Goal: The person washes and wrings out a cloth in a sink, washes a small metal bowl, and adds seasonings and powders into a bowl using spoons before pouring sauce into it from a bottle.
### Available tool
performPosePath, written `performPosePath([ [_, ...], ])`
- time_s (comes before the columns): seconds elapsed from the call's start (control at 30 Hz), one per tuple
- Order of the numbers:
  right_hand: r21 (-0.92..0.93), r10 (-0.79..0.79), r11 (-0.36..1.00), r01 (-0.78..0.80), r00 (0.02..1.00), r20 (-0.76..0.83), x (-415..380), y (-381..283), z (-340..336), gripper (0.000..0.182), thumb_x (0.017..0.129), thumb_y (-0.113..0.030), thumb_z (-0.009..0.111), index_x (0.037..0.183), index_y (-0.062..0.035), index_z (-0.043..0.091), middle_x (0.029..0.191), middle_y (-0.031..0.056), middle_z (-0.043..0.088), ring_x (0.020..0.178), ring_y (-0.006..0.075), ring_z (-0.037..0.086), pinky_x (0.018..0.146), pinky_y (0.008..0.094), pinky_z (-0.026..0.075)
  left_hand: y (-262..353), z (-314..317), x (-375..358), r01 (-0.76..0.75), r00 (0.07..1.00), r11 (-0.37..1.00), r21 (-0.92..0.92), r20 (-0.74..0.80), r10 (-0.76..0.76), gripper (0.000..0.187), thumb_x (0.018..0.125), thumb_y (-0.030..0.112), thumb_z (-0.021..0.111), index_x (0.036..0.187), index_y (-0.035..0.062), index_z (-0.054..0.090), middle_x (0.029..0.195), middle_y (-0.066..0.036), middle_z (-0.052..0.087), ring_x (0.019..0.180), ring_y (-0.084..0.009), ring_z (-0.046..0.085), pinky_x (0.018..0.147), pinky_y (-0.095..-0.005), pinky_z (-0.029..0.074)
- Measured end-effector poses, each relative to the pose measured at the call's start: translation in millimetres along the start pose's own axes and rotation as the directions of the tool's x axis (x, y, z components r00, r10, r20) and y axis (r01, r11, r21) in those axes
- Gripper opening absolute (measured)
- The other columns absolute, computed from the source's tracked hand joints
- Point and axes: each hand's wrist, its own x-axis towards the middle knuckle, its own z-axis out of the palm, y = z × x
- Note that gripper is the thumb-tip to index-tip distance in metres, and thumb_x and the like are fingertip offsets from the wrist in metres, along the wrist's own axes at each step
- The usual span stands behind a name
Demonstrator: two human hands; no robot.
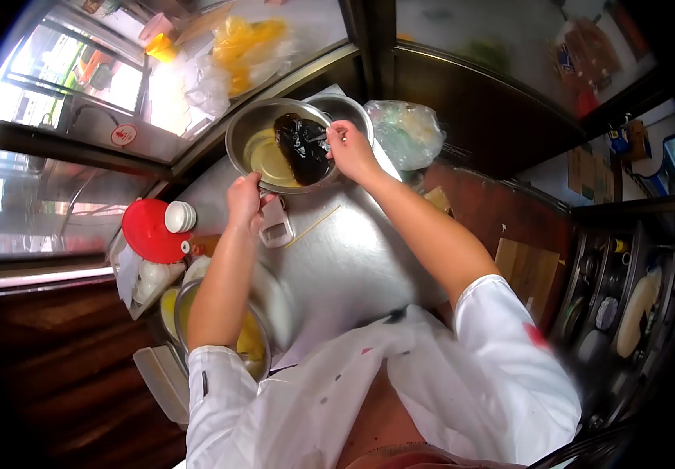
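A steel bowl stands on the metal counter, with pale yellow liquid on its left side. A glossy black mass fills the right side of the bowl. My left hand is closed on the near-left rim, thumb up at the edge. Over the right rim, my right hand pinches the end of a thin metal utensil that runs into the black mass; its far end is hidden there. Below the bowl, near my left hand, lies a white-framed flat object.
Behind the bowl stands a second steel bowl, with a clear plastic bag to its right. A thin stick lies on the counter. At left are a red lid and stacked white cups. Glass panels rise beyond.
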Motion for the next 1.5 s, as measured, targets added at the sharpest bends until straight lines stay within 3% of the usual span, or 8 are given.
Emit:
performPosePath([
  [0.17, -0.135, -0.06, 0.988, 0.071, 0.995, 0.085, 11, 28, -10, 0.036, 0.102, -0.024, 0.047, 0.125, 0.0024, 0.058, 0.099, 0.0116, 0.071, 0.08, 0.0176, 0.07, 0.078, 0.0316, 0.054, 9, 6, 18, -0.027, 0.999, 0.999, 0.034, -0.03, 0.028, 0.016, 0.095, 0.015, 0.053, 0.095, 0.0002, 0.06, 0.084, -0.008, 0.066, 0.066, -0.0161, 0.063, 0.051, -0.0244, 0.055],
  [0.43, -0.357, -0.37, 0.846, 0.396, 0.918, 0.14, -26, 23, -26, 0.033, 0.1, -0.02, 0.05, 0.125, -0.0004, 0.06, 0.113, 0.0192, 0.065, 0.099, 0.037, 0.064, 0.085, 0.0402, 0.052, 20, 17, 45, -0.086, 0.996, 0.988, 0.127, 0.023, 0.084, 0.015, 0.095, 0.014, 0.055, 0.089, 0.0024, 0.062, 0.082, -0.007, 0.067, 0.059, -0.0148, 0.06, 0.05, -0.0256, 0.051],
  [0.47, -0.367, -0.408, 0.825, 0.43, 0.902, 0.141, -31, 25, -26, 0.032, 0.099, -0.019, 0.051, 0.125, -0.0005, 0.06, 0.113, 0.0188, 0.065, 0.099, 0.0368, 0.064, 0.084, 0.0402, 0.052, 24, 17, 45, -0.078, 0.995, 0.982, 0.172, 0.074, 0.067, 0.014, 0.094, 0.015, 0.056, 0.088, 0.0037, 0.06, 0.086, -0.007, 0.067, 0.076, -0.0169, 0.065, 0.066, -0.0332, 0.057],
  [0.67, -0.386, -0.524, 0.733, 0.561, 0.827, 0.206, -56, 28, -27, 0.031, 0.096, -0.013, 0.057, 0.125, -0.0012, 0.059, 0.113, 0.0166, 0.064, 0.096, 0.0346, 0.064, 0.082, 0.039, 0.054, 25, 25, 50, -0.09, 0.995, 0.969, 0.231, 0.074, 0.074, 0.015, 0.095, 0.016, 0.057, 0.088, 0.003, 0.061, 0.085, -0.007, 0.067, 0.077, -0.0186, 0.066, 0.072, -0.0371, 0.059],
  [1.07, -0.331, -0.576, 0.729, 0.6, 0.798, 0.176, -96, 28, -15, 0.036, 0.093, -0.008, 0.06, 0.129, -0.0009, 0.057, 0.119, 0.0188, 0.063, 0.104, 0.0357, 0.063, 0.087, 0.0392, 0.053, 21, 33, 59, -0.262, 0.965, 0.914, 0.31, 0.081, 0.249, 0.024, 0.094, 0.018, 0.06, 0.077, 0.0011, 0.063, 0.071, -0.006, 0.066, 0.058, -0.0134, 0.06, 0.055, -0.0317, 0.051],
  [1.3, -0.299, -0.574, 0.756, 0.582, 0.809, 0.125, -122, 29, 5, 0.041, 0.089, -0.005, 0.062, 0.129, -0.0017, 0.058, 0.122, 0.0174, 0.063, 0.107, 0.0339, 0.063, 0.089, 0.0391, 0.053, 11, 32, 86, -0.431, 0.853, 0.607, 0.668, 0.083, 0.515, 0.038, 0.089, 0.024, 0.064, 0.067, -0.0054, 0.053, 0.062, -0.015, 0.054, 0.067, -0.0255, 0.059, 0.068, -0.0376, 0.048],
  [1.33, -0.305, -0.575, 0.755, 0.58, 0.81, 0.115, -124, 28, 7, 0.041, 0.089, -0.004, 0.061, 0.129, -0.0014, 0.058, 0.122, 0.0175, 0.063, 0.108, 0.0339, 0.063, 0.089, 0.0391, 0.053, 13, 34, 85, -0.444, 0.842, 0.57, 0.691, 0.105, 0.528, 0.039, 0.087, 0.024, 0.064, 0.068, -0.0064, 0.05, 0.069, -0.02, 0.052, 0.079, -0.035, 0.06, 0.081, -0.0426, 0.047],
  [1.5, -0.306, -0.598, 0.747, 0.59, 0.797, 0.077, -129, 23, 9, 0.04, 0.09, -0.005, 0.061, 0.129, -0.0001, 0.057, 0.124, 0.0179, 0.062, 0.109, 0.0341, 0.062, 0.09, 0.0392, 0.053, 21, 44, 61, -0.604, 0.617, 0.186, 0.775, 0.307, 0.724, 0.027, 0.09, 0.015, 0.063, 0.071, -0.0029, 0.055, 0.091, -0.019, 0.065, 0.081, -0.032, 0.064, 0.074, -0.0383, 0.049],
])
